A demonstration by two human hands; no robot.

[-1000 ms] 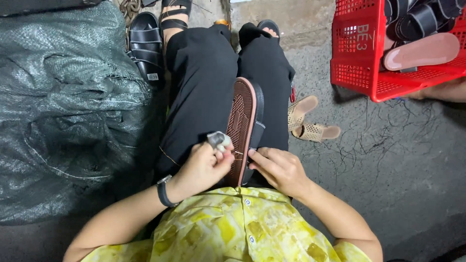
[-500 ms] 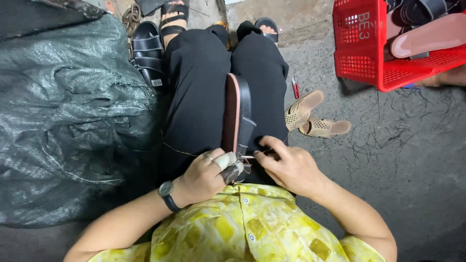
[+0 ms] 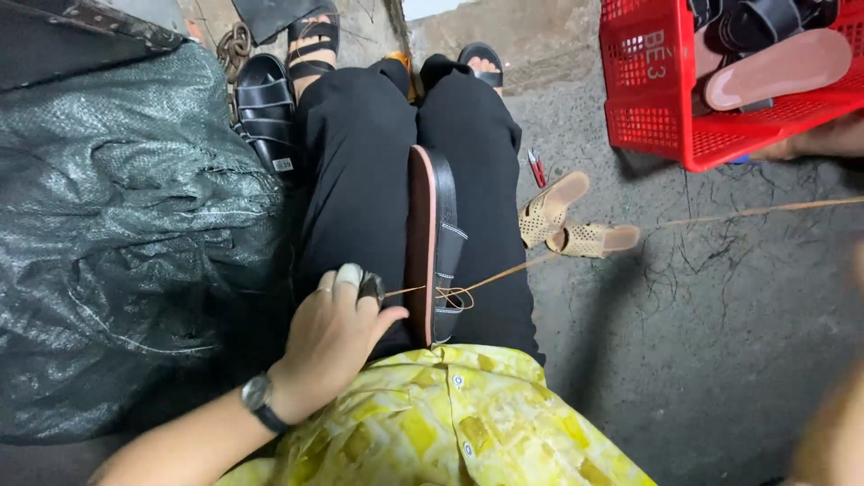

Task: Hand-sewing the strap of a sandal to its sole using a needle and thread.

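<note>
2 hands to log, though I see only 1 clearly. My left hand (image 3: 337, 337) rests on the left thigh of the black trousers (image 3: 360, 162), fingers curled together around a small dark tool (image 3: 370, 286) at the fingertips; the index finger wears a pale wrap. A wristwatch (image 3: 258, 401) sits on that wrist.

Sandal (image 3: 432, 243): black strap, reddish-brown sole edge, standing on its side in the gap between my thighs, heel end toward my shirt, toe pointing away. Tan thread (image 3: 504, 273) runs from a small loop at the sandal's side, just beside the tool, then stretches taut to the right, over the right thigh and across the concrete floor (image 3: 702, 342) toward the frame's right edge.

My right hand (image 3: 832, 432) is probably the blurred shape at the lower right corner; I cannot tell whether it is closed on the thread or spread.

Around me: dark green woven sack (image 3: 126, 234) on my left, with 1 black sandal (image 3: 265, 112) beside it. 2 beige perforated shoes (image 3: 567, 220) lie on the floor to the right of my legs, a small red tool (image 3: 535, 167) near them. Red plastic crate (image 3: 666, 90) at upper right holds more sandals.
</note>
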